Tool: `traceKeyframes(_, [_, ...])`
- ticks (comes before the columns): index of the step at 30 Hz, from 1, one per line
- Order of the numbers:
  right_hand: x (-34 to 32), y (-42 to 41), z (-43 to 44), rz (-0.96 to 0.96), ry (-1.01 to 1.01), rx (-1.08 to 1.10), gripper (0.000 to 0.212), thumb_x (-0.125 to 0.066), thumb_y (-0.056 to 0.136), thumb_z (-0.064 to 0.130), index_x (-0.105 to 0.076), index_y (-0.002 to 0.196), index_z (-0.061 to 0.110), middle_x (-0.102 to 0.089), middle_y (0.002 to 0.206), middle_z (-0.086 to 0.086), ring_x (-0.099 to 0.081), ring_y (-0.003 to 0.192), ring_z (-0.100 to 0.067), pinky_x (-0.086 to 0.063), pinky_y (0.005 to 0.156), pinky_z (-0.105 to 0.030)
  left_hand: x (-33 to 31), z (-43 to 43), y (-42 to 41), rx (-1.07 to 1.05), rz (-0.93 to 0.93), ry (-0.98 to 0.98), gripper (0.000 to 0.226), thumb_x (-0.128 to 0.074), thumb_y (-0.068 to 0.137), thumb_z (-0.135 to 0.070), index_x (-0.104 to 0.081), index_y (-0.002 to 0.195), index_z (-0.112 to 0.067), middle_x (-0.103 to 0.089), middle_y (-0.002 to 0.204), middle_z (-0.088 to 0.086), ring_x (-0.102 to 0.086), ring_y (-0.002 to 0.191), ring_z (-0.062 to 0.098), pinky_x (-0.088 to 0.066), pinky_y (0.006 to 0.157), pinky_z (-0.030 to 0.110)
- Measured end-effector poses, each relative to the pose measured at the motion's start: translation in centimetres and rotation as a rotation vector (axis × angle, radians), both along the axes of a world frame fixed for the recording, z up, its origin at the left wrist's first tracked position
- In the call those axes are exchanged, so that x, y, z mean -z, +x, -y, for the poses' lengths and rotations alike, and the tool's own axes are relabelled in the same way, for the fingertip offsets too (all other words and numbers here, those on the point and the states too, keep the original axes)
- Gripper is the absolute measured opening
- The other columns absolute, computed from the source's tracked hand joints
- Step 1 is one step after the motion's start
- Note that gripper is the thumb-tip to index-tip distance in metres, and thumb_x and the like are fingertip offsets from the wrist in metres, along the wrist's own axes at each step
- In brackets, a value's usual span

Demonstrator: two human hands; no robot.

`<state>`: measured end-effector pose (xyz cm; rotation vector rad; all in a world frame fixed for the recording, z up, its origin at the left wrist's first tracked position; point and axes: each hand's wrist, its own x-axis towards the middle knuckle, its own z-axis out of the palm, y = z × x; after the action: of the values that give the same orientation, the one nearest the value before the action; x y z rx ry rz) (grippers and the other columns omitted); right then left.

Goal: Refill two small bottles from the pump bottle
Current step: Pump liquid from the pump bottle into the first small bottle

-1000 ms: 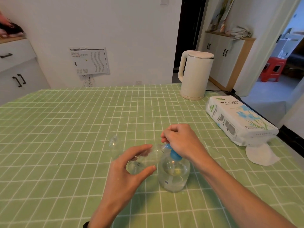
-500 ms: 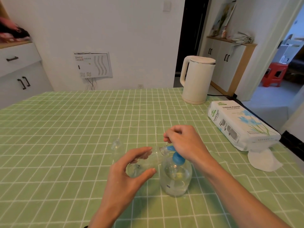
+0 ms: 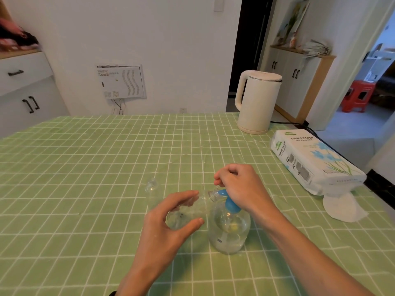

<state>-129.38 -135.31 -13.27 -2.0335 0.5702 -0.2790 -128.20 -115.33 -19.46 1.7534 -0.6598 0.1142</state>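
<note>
1. The clear pump bottle [image 3: 229,231], partly filled, stands on the green checked tablecloth [image 3: 85,167], front and centre. A small label low on its side is too small to read.
2. The right hand [image 3: 241,184] sits on the blue pump head [image 3: 230,205], fingers curled over it.
3. The left hand [image 3: 168,225] grips a tilted small bottle [image 3: 192,207], its open mouth at the nozzle.
4. A second small bottle [image 3: 152,189] stands upright just behind the left hand.
5. Further right are a white kettle [image 3: 257,101] and a tissue pack [image 3: 314,161] printed "TISSUE PAPER", with a loose tissue [image 3: 342,207] beside it.
</note>
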Motion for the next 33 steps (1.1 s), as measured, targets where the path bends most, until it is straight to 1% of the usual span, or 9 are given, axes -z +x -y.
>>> traceKeyframes(6, [-0.81,-0.09,0.02,-0.025,0.001,-0.027,0.024,-0.061,0.093,0.026,-0.078,0.084,0.013,-0.081,0.087,-0.004,-0.077,0.093,-0.025,-0.062,0.092,-0.049,-0.38,-0.11,-0.02,-0.01,0.003,-0.004,0.057,-0.093,0.074,-0.01,-0.074,0.12,-0.039,-0.078,0.114,-0.02,-0.072,0.113,0.005,-0.048,0.093,0.009])
traceKeyframes(10, [-0.59,-0.01,0.05,-0.026,0.014,-0.02,0.025,-0.06,0.095,0.024,-0.079,0.081,0.017,-0.081,0.085,0.0,-0.077,0.093,-0.025,-0.062,0.094,-0.05,-0.47,-0.1,-0.02,-0.011,0.0,-0.005,0.056,-0.093,0.074,-0.01,-0.074,0.119,-0.038,-0.078,0.114,-0.021,-0.072,0.113,0.004,-0.048,0.092,0.008])
traceKeyframes(13, [-0.22,0.07,0.02,-0.016,0.021,-0.009,0.027,-0.059,0.096,0.022,-0.079,0.077,0.021,-0.08,0.079,0.009,-0.077,0.088,-0.016,-0.062,0.091,-0.045,-0.39,-0.08,0.04,-0.011,0.008,0.006,0.057,-0.092,0.074,-0.007,-0.074,0.12,-0.036,-0.078,0.113,-0.02,-0.072,0.112,0.004,-0.048,0.093,0.008])
traceKeyframes(17, [0.19,0.07,-0.13,-0.037,-0.004,-0.017,0.028,-0.058,0.097,0.02,-0.079,0.077,0.02,-0.08,0.08,0.005,-0.077,0.088,-0.02,-0.061,0.091,-0.048,-0.3,0.04,-0.07,-0.002,-0.009,0.007,0.057,-0.093,0.073,-0.006,-0.075,0.12,-0.033,-0.079,0.113,-0.018,-0.072,0.112,0.006,-0.048,0.094,0.007])
traceKeyframes(20, [0.14,-0.01,-0.18,-0.027,-0.022,0.001,0.029,-0.057,0.097,0.021,-0.078,0.078,0.021,-0.079,0.078,0.009,-0.077,0.085,-0.018,-0.063,0.088,-0.045,-0.26,0.11,-0.17,-0.001,-0.018,0.006,0.056,-0.092,0.073,-0.007,-0.075,0.12,-0.033,-0.079,0.112,-0.018,-0.072,0.112,0.008,-0.048,0.093,0.008])
traceKeyframes(26, [-0.63,-0.16,-0.08,-0.02,-0.037,-0.007,0.027,-0.057,0.095,0.028,-0.077,0.088,0.011,-0.08,0.09,-0.008,-0.076,0.093,-0.029,-0.062,0.086,-0.047,-0.6,-0.01,-0.34,0.002,-0.021,0.001,0.056,-0.092,0.074,-0.005,-0.075,0.119,-0.033,-0.079,0.112,-0.018,-0.072,0.113,0.006,-0.048,0.094,0.007])
traceKeyframes(29, [-0.77,-0.2,-0.1,-0.033,-0.039,-0.019,0.027,-0.057,0.096,0.028,-0.077,0.09,0.011,-0.08,0.092,-0.01,-0.076,0.095,-0.03,-0.061,0.087,-0.047,-0.83,-0.01,-0.31,-0.002,-0.021,-0.005,0.057,-0.092,0.073,-0.004,-0.075,0.119,-0.034,-0.079,0.113,-0.019,-0.072,0.112,0.005,-0.047,0.093,0.007])
traceKeyframes(31, [-0.67,-0.16,-0.05,-0.036,-0.025,-0.016,0.027,-0.057,0.096,0.026,-0.078,0.088,0.012,-0.081,0.09,-0.007,-0.076,0.094,-0.029,-0.061,0.09,-0.049,-0.87,0.02,-0.27,-0.003,-0.022,-0.004,0.057,-0.092,0.073,-0.004,-0.075,0.119,-0.034,-0.079,0.112,-0.019,-0.072,0.112,0.004,-0.048,0.093,0.007])
traceKeyframes(33, [-0.56,-0.07,-0.05,-0.027,0.004,-0.006,0.028,-0.056,0.097,0.022,-0.079,0.081,0.019,-0.081,0.083,0.006,-0.077,0.09,-0.021,-0.063,0.09,-0.045,-0.88,0.0,-0.23,-0.004,-0.02,-0.004,0.058,-0.092,0.073,-0.004,-0.075,0.119,-0.034,-0.079,0.112,-0.019,-0.072,0.112,0.003,-0.048,0.093,0.007])
